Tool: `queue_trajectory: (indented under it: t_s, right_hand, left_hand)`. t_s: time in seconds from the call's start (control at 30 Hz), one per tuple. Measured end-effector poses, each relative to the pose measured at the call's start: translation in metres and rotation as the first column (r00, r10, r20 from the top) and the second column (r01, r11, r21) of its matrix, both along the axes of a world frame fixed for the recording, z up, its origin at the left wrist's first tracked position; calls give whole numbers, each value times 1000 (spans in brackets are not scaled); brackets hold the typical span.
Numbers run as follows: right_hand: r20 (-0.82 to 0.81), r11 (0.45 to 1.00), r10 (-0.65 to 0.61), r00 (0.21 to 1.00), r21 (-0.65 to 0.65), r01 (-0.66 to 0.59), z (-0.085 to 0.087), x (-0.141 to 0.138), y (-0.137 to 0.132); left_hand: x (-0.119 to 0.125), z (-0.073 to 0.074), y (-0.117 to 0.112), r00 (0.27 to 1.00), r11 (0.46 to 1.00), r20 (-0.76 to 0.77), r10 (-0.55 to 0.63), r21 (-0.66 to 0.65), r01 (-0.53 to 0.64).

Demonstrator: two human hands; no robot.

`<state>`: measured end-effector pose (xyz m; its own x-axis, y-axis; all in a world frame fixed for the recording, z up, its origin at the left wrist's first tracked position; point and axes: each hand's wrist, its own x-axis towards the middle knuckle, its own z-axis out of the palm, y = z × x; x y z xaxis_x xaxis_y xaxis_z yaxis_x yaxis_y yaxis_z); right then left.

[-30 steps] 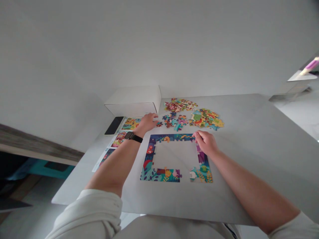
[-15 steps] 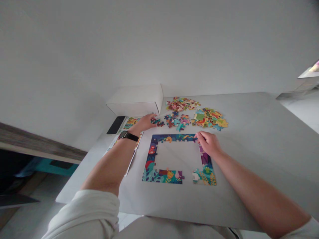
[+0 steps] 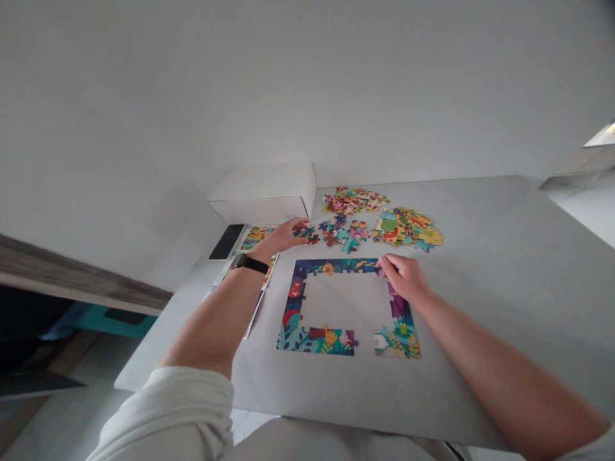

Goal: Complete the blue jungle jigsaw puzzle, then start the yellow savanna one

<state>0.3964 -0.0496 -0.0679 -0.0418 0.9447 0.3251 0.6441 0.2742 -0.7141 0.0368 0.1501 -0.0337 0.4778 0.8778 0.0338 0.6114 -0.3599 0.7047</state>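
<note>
Handling the puzzle border (image 3: 296,288) likely calls for little force: it lies flat on the table (image 3: 480,269), a rectangle of interlocked pieces around a bare middle, with a gap in the near side, right of centre. The pieces appear to be thin, light, stiff card; the joined strips probably flex or part at the tabs if lifted by one end. Slide the assembly with flat fingertips, and hold a single piece by opposite edges, clear of the tabs, since these could crease. The smooth tabletop may let loose parts skid under side pressure. At the far right corner, the right hand (image 3: 402,272) has its fingers curled against the border; whether it pinches a piece or only rests there cannot be told. Beyond the far left corner, the left hand (image 3: 286,235) reaches to a small cluster of dark pieces (image 3: 312,238), fingers bent at its edge; whether a piece is gripped cannot be told. Just right of that cluster lie blue and purple pieces (image 3: 343,235), then a yellow-green pile (image 3: 408,228), with a red-and-cream pile (image 3: 353,200) behind. A white box (image 3: 259,208) stands behind the left hand; a phone (image 3: 227,241) lies farther left.
</note>
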Motion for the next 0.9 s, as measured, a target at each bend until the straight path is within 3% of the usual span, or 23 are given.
queue_trajectory:
  t_s: [0.43,0.63,0.9]
  right_hand:
    - [6,999,31,1000,-14,-31,0,-2,0]
    - [8,999,41,999,-22,-41,-3,-1,0]
    - [1,999,47,999,-19,-47,-2,-3,1]
  left_hand:
    - [23,-5,-11,978,999,206,19,46,-29]
    - [0,-8,-5,967,999,253,32,15,-37]
    - [-30,1,-10,946,996,315,83,-48,-72]
